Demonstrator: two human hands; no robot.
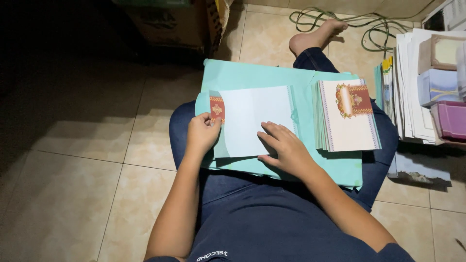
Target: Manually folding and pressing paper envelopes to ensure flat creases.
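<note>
Thin card (252, 121), light, bends easily, on teal sheet (257, 77) near its left edge. Left hand (201, 132) pinches folded flap; right hand (284, 148) open, pressing flat.

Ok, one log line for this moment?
left hand: pinching card flap | right hand: flat on white card | card stack: right, on teal sheet

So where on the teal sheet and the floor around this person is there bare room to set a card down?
Bare teal sheet lies above the white folded card that the left hand and right hand press. Beige floor tiles on the left are bare. The right is crowded: stack of printed cards, then piled paper and boxes.
</note>
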